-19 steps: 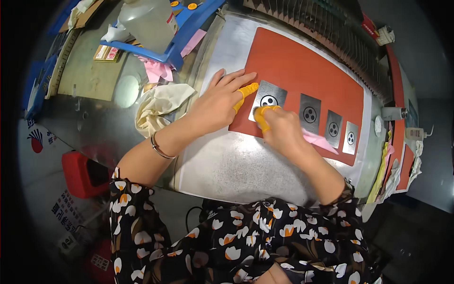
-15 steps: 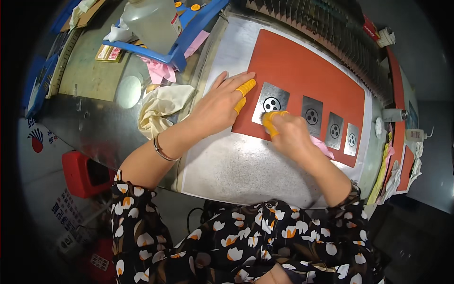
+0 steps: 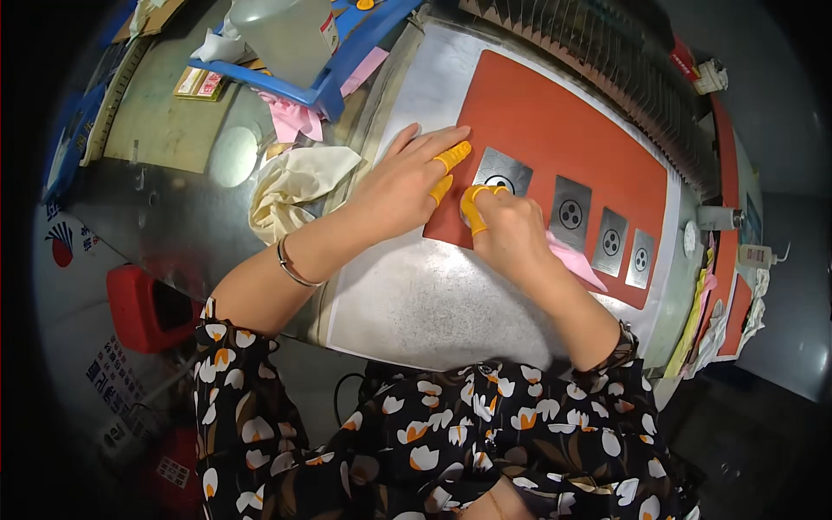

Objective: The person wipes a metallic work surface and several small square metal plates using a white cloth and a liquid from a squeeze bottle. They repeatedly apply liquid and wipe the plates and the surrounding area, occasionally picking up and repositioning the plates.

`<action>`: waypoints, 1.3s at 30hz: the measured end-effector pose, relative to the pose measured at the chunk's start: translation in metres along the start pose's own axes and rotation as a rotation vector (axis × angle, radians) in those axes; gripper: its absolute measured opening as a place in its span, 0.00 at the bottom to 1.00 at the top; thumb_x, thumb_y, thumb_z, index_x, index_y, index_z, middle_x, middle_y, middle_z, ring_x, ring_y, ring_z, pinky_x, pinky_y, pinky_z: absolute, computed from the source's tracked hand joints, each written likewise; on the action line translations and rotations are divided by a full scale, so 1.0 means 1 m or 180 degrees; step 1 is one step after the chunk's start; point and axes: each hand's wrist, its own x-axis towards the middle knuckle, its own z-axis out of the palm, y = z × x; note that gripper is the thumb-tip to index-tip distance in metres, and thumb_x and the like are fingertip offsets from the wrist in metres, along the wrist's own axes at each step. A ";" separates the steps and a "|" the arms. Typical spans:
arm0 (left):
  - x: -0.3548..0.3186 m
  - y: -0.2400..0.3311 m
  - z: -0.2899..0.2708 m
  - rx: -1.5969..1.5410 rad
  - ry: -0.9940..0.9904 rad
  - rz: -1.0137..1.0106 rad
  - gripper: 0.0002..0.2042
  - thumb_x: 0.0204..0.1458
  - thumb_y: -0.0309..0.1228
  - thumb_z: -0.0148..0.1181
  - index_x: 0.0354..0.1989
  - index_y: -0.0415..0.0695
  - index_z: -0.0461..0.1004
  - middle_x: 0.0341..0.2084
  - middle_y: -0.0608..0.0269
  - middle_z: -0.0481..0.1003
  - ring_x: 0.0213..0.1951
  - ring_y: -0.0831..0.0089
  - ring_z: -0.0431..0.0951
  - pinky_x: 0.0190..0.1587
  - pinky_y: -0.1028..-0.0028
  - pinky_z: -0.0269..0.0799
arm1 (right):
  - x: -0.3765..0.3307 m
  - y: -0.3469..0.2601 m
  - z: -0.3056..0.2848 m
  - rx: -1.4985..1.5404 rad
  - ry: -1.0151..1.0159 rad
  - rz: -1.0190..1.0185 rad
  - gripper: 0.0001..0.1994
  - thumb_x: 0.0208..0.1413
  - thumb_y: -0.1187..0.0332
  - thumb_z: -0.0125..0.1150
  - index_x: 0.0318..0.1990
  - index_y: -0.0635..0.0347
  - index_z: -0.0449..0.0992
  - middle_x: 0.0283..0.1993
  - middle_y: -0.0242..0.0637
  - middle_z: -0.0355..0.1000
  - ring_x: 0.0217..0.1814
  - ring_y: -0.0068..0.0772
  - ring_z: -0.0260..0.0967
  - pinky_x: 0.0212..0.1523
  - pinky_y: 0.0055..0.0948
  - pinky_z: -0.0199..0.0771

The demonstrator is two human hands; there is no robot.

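The curled right hand (image 3: pixel 511 227) covers the lower part of the leftmost of four plates (image 3: pixel 504 165); I cannot tell what it grips. One pink cloth (image 3: pixel 574 262) shows beside it. The left hand (image 3: pixel 400 191), fingers extended, nothing held, touches one red mat (image 3: pixel 598 147) carrying all four. Beyond: one rack (image 3: pixel 589 61).

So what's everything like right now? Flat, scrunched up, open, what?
Red rectangular mat: lying flat.
Four silver rectangular metal plates: flat in a row, leftmost partly covered.
Cream fabric cloth: scrunched up.
Left hand: open, fingers outstretched at the mat's edge.
Right hand: curled over the leftmost plate.
Thin pink cloth: poking out beside right hand.
Translucent plastic bottle: inside blue plastic tray.
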 end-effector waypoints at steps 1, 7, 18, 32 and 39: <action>0.001 0.001 0.001 -0.0149 0.0016 -0.0053 0.19 0.48 0.21 0.50 0.52 0.40 0.65 0.58 0.60 0.59 0.59 0.63 0.59 0.63 0.55 0.46 | -0.002 0.000 -0.003 0.0089 -0.0010 0.0021 0.06 0.36 0.80 0.56 0.26 0.64 0.70 0.21 0.48 0.68 0.21 0.50 0.68 0.22 0.43 0.69; -0.001 0.002 -0.001 -0.0050 0.0040 -0.0065 0.20 0.48 0.21 0.50 0.52 0.41 0.65 0.58 0.60 0.59 0.59 0.63 0.59 0.62 0.56 0.47 | -0.046 0.033 -0.047 0.0495 0.0015 0.0373 0.08 0.46 0.74 0.61 0.34 0.65 0.71 0.27 0.48 0.71 0.27 0.48 0.71 0.27 0.38 0.72; 0.002 0.003 -0.003 -0.0088 0.0003 0.0002 0.20 0.47 0.20 0.50 0.52 0.39 0.65 0.58 0.60 0.60 0.58 0.62 0.60 0.62 0.55 0.46 | -0.030 0.045 -0.025 0.0135 0.0087 0.0315 0.08 0.48 0.69 0.61 0.34 0.63 0.72 0.29 0.47 0.72 0.29 0.47 0.70 0.28 0.38 0.70; 0.002 0.007 0.000 0.0060 -0.0029 -0.0020 0.19 0.48 0.21 0.50 0.52 0.39 0.65 0.58 0.59 0.59 0.59 0.65 0.58 0.63 0.55 0.46 | 0.031 0.033 -0.006 -0.0218 -0.0045 -0.0203 0.05 0.44 0.74 0.54 0.30 0.62 0.72 0.23 0.47 0.70 0.24 0.52 0.69 0.26 0.43 0.70; -0.002 0.006 -0.004 0.0178 -0.0065 -0.0072 0.21 0.46 0.20 0.50 0.52 0.38 0.65 0.58 0.59 0.58 0.60 0.65 0.57 0.62 0.56 0.47 | 0.025 0.062 -0.017 -0.0159 -0.0124 0.0070 0.07 0.41 0.75 0.57 0.31 0.61 0.73 0.25 0.47 0.71 0.27 0.49 0.70 0.28 0.43 0.70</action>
